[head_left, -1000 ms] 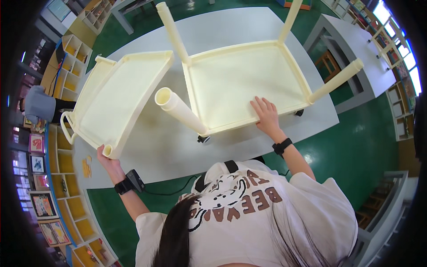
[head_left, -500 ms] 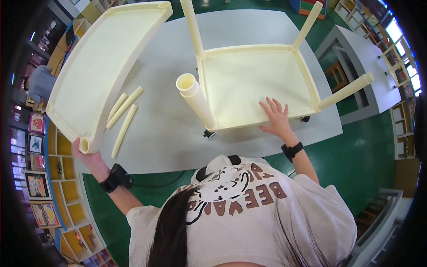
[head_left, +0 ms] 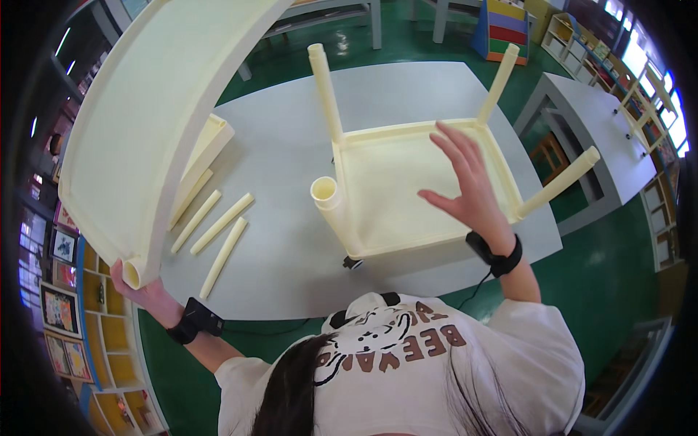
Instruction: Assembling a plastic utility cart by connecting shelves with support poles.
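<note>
My left hand point(head_left: 149, 292) grips the near corner of a cream plastic shelf tray point(head_left: 145, 138), beside the round hole in that corner. The tray is lifted and tilted at the left. My right hand point(head_left: 472, 190) has its fingers spread, raised over the near right part of a cart base point(head_left: 392, 189) without holding anything. This cream base stands on the table on black casters point(head_left: 352, 262). Posts rise from its corners; the near left post point(head_left: 338, 221) has a wider, open top, and the near right post point(head_left: 560, 185) leans outward.
Several loose cream tubes point(head_left: 224, 258) lie on the grey table point(head_left: 291, 269), left of the base. Another cream tray point(head_left: 211, 145) is partly hidden behind the lifted one. A second table point(head_left: 582, 138) stands at the right, shelves point(head_left: 109, 312) at the left.
My right hand has risen off the near edge of the base. The lifted tray now stands higher in view, uncovering another tray and a further tube. The whole view has tilted up.
</note>
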The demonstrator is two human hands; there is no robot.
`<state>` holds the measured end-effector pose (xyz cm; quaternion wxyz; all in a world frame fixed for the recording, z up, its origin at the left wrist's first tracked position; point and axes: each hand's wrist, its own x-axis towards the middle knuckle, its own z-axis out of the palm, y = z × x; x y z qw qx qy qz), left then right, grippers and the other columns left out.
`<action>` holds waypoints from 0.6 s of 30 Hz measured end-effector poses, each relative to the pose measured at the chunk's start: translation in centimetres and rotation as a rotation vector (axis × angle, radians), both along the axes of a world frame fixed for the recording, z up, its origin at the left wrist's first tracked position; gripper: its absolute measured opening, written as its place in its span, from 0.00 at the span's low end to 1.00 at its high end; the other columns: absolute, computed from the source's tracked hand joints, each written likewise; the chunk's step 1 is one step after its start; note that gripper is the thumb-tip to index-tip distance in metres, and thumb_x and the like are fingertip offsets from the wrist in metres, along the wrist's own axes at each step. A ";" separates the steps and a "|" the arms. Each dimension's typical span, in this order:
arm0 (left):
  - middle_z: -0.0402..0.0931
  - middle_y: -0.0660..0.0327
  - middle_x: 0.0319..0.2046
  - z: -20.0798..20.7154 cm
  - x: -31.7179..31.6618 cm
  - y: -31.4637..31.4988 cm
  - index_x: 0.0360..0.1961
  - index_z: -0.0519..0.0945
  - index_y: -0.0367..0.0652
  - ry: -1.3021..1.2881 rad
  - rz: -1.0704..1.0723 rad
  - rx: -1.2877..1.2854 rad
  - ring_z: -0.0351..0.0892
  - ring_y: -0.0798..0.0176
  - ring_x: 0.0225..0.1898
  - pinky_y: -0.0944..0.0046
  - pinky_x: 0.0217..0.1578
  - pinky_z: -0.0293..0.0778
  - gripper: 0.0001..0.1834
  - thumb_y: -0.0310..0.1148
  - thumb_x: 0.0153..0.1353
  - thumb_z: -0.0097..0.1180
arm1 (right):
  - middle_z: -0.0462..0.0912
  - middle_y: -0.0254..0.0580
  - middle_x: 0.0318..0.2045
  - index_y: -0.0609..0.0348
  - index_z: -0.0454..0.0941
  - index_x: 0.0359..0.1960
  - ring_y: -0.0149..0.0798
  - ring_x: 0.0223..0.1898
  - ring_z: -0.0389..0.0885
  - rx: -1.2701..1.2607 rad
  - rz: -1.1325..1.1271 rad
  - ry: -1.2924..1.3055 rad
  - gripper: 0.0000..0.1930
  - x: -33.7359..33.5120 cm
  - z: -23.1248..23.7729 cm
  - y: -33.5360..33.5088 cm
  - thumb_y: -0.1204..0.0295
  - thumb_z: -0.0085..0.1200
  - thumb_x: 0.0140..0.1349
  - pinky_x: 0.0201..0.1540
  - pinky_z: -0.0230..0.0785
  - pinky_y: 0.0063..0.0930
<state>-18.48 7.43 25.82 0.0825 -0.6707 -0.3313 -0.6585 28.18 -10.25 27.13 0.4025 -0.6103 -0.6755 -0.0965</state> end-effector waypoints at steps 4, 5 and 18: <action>0.61 0.52 0.39 0.2 1.3 -0.4 0.43 0.60 0.40 -0.207 -0.138 -0.048 0.66 0.59 0.41 0.62 0.41 0.67 0.27 0.26 0.41 0.59 | 0.57 0.37 0.56 0.42 0.65 0.49 0.43 0.55 0.54 0.275 -0.120 -0.477 0.33 -1.2 5.0 2.5 0.68 0.61 0.34 0.52 0.46 0.53; 0.61 0.52 0.40 0.1 1.1 -0.3 0.43 0.60 0.41 -0.272 -0.196 -0.050 0.66 0.59 0.42 0.61 0.42 0.67 0.27 0.25 0.41 0.58 | 0.56 0.36 0.56 0.39 0.65 0.49 0.42 0.56 0.52 0.392 -0.105 -0.558 0.34 -1.5 6.2 3.7 0.68 0.62 0.32 0.52 0.44 0.54; 0.61 0.56 0.41 0.0 4.7 -0.2 0.43 0.61 0.47 -0.300 -0.376 -0.254 0.65 0.59 0.44 0.61 0.44 0.66 0.27 0.21 0.38 0.56 | 0.67 0.30 0.23 0.48 0.67 0.36 0.25 0.24 0.65 1.099 0.282 -0.853 0.13 -5.7 9.7 16.6 0.71 0.51 0.46 0.23 0.58 0.13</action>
